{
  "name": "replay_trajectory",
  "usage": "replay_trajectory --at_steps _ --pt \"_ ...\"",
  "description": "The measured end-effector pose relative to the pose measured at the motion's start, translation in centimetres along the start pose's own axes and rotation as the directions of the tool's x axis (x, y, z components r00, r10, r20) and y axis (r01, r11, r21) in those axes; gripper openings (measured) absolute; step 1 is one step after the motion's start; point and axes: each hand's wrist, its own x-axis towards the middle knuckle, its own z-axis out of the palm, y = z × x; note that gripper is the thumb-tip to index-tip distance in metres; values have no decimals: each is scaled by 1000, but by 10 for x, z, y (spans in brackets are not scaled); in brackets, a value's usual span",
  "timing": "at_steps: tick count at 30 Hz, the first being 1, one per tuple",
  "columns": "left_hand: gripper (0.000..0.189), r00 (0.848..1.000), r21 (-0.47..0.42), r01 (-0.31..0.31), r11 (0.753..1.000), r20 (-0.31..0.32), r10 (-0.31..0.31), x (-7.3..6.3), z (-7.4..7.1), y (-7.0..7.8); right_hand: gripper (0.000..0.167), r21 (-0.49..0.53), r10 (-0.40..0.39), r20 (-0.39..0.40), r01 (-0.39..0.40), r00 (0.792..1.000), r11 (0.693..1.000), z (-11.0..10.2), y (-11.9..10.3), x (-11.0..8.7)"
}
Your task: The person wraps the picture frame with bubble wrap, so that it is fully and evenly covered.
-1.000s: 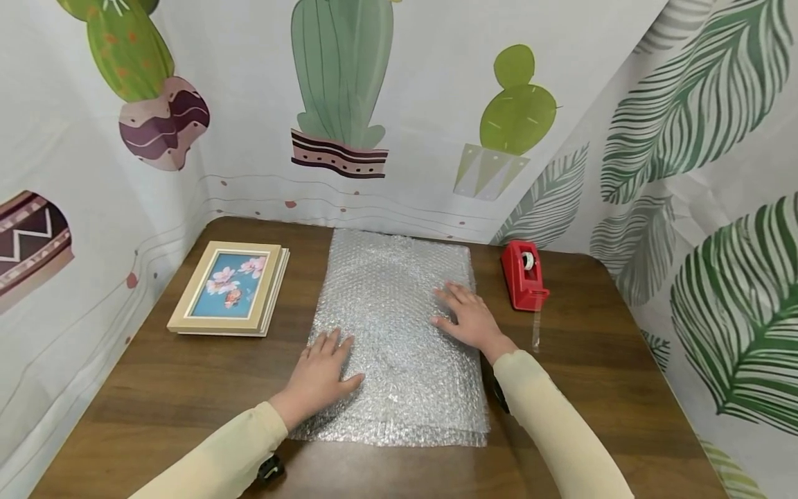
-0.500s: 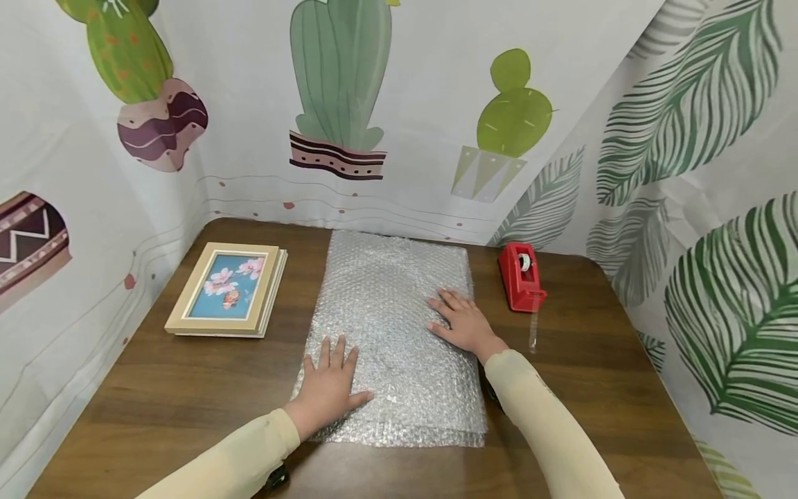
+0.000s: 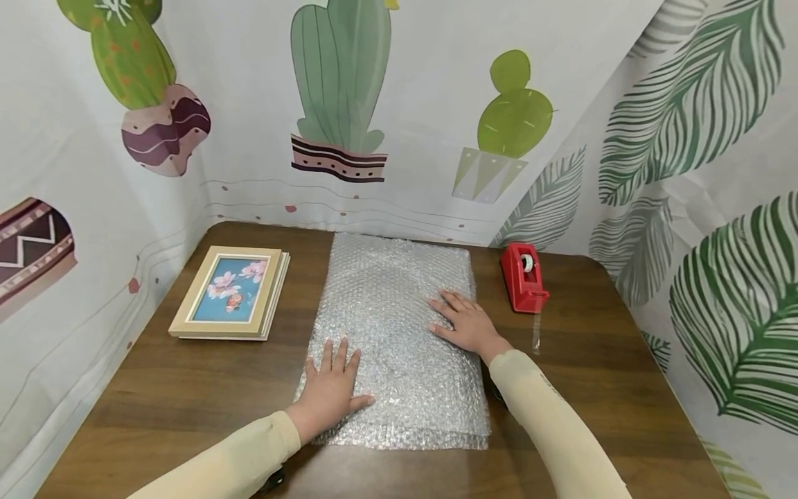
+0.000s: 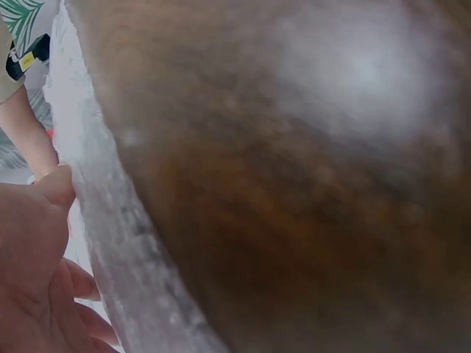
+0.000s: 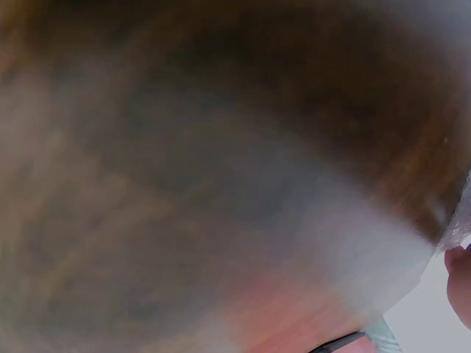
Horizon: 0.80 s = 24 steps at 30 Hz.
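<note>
A sheet of clear bubble wrap (image 3: 393, 277) lies flat on the brown wooden table, its near edge showing more than one layer. My left hand (image 3: 330, 388) rests on its lower left part with the fingers spread and straight. On its right side lies my right hand (image 3: 467, 326), palm down, fingers extended. Neither hand grips anything. In the left wrist view the left hand (image 4: 33, 257) is beside the edge of the bubble wrap (image 4: 125, 220). The right wrist view is mostly blurred tabletop, with a bit of the right hand (image 5: 460, 283) at the right edge.
Left of the wrap is a stack of picture frames (image 3: 227, 294), the top one showing pink flowers on blue. A red tape dispenser (image 3: 524, 277) stands to the right, a strip of tape (image 3: 537, 333) hanging from it. A printed cloth (image 3: 424, 104) rises behind the table (image 3: 206, 395).
My left hand has shifted slightly right and flattened onto the bubble wrap. The right hand has slid a little down and left. The frames and dispenser have stayed put.
</note>
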Motion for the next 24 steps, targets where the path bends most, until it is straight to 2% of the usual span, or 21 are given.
replay_trajectory --at_steps 10,15,24 --pt "85 999 2 -35 999 -17 35 -2 2 -5 70 46 -33 -55 36 998 998 -1 1 -5" --pt "84 998 -22 -62 998 -18 62 -4 -1 -9 67 31 -2 -23 2 1000 1000 0 2 -8" --pt "82 995 -28 -95 995 27 96 -6 -11 -23 71 11 45 16 -45 999 999 1 -6 -17"
